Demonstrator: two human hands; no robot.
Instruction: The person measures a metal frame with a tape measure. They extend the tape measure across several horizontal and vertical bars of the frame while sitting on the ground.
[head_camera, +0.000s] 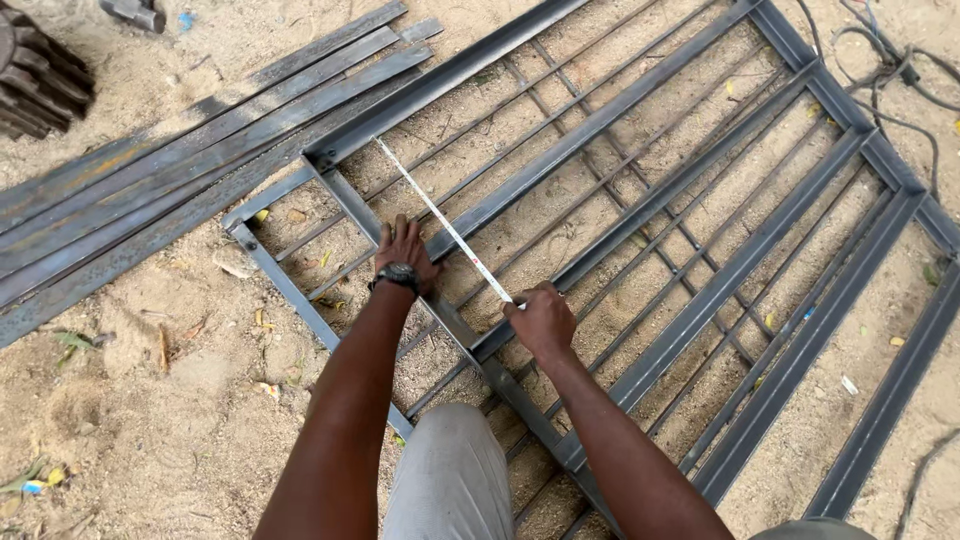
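A view from above looks down at two bare arms reaching over a large dark grey steel gate frame (640, 210) that lies flat on sandy ground (150, 400). The frame is built of wide flat bars running diagonally across the view, with thin round rods between them and sand showing through the gaps.

At far left, a loose stack of long flat grey steel strips (180, 170) lies on the sand beside the frame, its lower end cut off by the picture's edge. A dark ridged object (35, 80) in the top left corner is only partly in view and hard to identify.

A narrow white measuring tape (440, 222) stretches in a straight line along the frame's end bar, from the frame's upper corner down to the right hand. Its markings are too small to read.

The left hand (403, 250), with a black wristwatch (397, 276) on its wrist, lies palm down with fingers spread flat, pressing on the end bar just left of the tape and gripping nothing.

The right hand (541, 318) is closed, pinching the tape's near end against the bar; the fingertips are hidden under the knuckles.

A grey-trousered knee (450, 475) shows between the forearms. At top right, dark cables (890, 75) trail across the sand.
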